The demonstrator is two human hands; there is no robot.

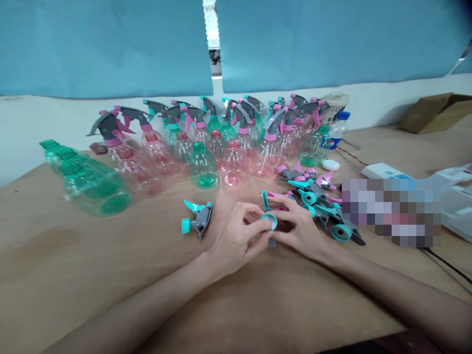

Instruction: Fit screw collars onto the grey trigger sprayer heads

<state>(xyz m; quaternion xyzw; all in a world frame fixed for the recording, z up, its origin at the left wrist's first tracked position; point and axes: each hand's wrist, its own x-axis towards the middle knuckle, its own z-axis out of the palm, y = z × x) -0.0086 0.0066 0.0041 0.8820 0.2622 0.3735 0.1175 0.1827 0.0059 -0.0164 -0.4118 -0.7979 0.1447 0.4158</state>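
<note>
Spray head [273, 218] | gripped by left hand [238, 233], right hand [300, 227] | one pink bottle [272, 160]: tube [265, 156] inside

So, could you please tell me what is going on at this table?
A person's left hand and right hand together hold a gray-and-turquoise spray head over the wooden table. Another spray head lies to their left; a pile of spray heads lies to the right. Behind stand green and pink bottles, some with spray heads fitted, others open-necked.
</note>
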